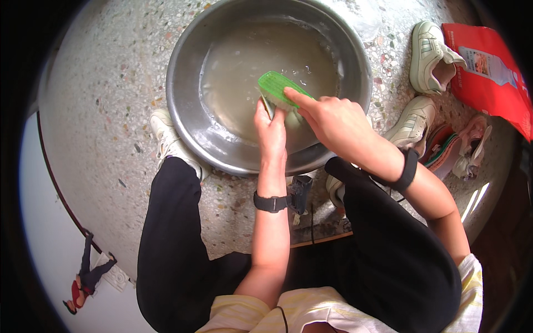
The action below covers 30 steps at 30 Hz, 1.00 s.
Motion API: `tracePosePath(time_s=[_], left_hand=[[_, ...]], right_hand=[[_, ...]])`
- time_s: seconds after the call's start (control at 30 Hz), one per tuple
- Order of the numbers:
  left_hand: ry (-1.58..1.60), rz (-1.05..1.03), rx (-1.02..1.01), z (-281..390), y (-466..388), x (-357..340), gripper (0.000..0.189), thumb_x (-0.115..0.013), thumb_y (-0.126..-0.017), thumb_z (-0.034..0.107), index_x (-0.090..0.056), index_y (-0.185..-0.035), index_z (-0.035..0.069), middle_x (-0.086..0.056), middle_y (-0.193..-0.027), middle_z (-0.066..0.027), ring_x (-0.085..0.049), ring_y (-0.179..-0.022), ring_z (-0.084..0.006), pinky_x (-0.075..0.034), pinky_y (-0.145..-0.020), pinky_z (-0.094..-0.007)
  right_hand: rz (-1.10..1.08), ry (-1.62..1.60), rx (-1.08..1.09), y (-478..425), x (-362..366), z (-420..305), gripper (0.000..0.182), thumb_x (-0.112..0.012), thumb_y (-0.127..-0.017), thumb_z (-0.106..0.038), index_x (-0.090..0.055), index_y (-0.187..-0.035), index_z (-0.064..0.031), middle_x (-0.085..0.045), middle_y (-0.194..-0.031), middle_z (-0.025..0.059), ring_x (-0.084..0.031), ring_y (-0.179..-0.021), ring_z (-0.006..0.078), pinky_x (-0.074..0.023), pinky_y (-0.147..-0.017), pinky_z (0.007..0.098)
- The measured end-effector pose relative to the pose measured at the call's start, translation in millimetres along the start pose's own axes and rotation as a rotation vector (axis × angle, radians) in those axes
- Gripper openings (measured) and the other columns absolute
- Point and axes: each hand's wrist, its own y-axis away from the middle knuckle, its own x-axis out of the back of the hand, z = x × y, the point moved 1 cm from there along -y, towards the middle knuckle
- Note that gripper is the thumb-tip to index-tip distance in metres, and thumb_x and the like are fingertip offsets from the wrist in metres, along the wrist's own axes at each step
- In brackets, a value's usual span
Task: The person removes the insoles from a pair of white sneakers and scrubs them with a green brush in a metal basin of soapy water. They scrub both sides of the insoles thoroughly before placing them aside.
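Observation:
My right hand [339,120] grips a green plastic scrubbing brush [275,81], index finger laid along its back. Its pale bristles face down against a light-coloured item [293,120] that my left hand [272,135] holds from below. That item has a thin dark edge near my left fingers; the brush and my right hand hide much of it, so its kind is unclear. Both hands are over a large round metal basin [179,95]. Cloudy greyish-brown water [237,62] with some suds stands in the basin.
Off-white sneakers [424,54] stand right of the basin, with insoles [441,145] and a pink item [472,141] nearby. A red printed bag [483,83] lies beyond. My shoe [164,131] touches the basin's left side. The floor [120,125] is speckled terrazzo. A small figure [85,274] appears far left.

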Motion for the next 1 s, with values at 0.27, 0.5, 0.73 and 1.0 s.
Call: tracePosePath(time_s=[0.27, 0.5, 0.73, 1.0], left_hand=[[-0.062, -0.038, 0.045, -3.1, 0.0, -3.2, 0.033, -0.052, -0.093, 0.005, -0.05, -0.125, -0.001, -0.062, -0.116, -0.0098, -0.057, -0.103, -0.0152, -0.041, -0.096, -0.0297], [0.112, -0.065, 0.075, 1.3, -4.2, 5.8, 0.045, -0.056, -0.091, 0.006, -0.041, -0.133, 0.003, -0.06, -0.121, -0.0126, -0.056, -0.111, -0.0194, -0.039, -0.1, -0.0326], [0.167, -0.248, 0.055, -7.2, -3.8, 3.2, 0.066, -0.063, -0.082, 0.0, -0.032, -0.141, 0.008, -0.048, -0.133, -0.0107, -0.052, -0.117, -0.0232, -0.04, -0.102, -0.0366], [0.153, -0.18, 0.168, -19.5, 1.3, -6.7, 0.057, -0.053, -0.086, -0.009, -0.035, -0.139, 0.001, -0.049, -0.132, -0.0108, -0.047, -0.121, -0.0189, -0.036, -0.103, -0.0326]], right_hand=[[0.095, 0.184, -0.136, -67.6, -3.1, 63.6, 0.036, -0.049, -0.092, -0.019, -0.053, -0.128, -0.0173, -0.066, -0.076, 0.0178, -0.066, -0.071, 0.0354, -0.0516, -0.061, 0.0466], [0.027, -0.044, -0.052, -20.1, 32.3, 34.0, 0.031, -0.051, -0.092, -0.023, -0.061, -0.121, -0.0177, -0.067, -0.08, 0.0174, -0.066, -0.075, 0.0354, -0.0526, -0.066, 0.0463], [0.024, 0.063, 0.013, 0.1, -0.3, -5.9, 0.039, -0.053, -0.088, -0.02, -0.053, -0.127, -0.0197, -0.062, -0.067, 0.0128, -0.065, -0.061, 0.0317, -0.0516, -0.053, 0.0421], [0.077, 0.334, -0.09, -76.1, -15.2, 51.1, 0.039, -0.048, -0.09, -0.015, -0.053, -0.129, -0.0183, -0.066, -0.075, 0.0147, -0.065, -0.066, 0.0341, -0.0515, -0.056, 0.0451]])
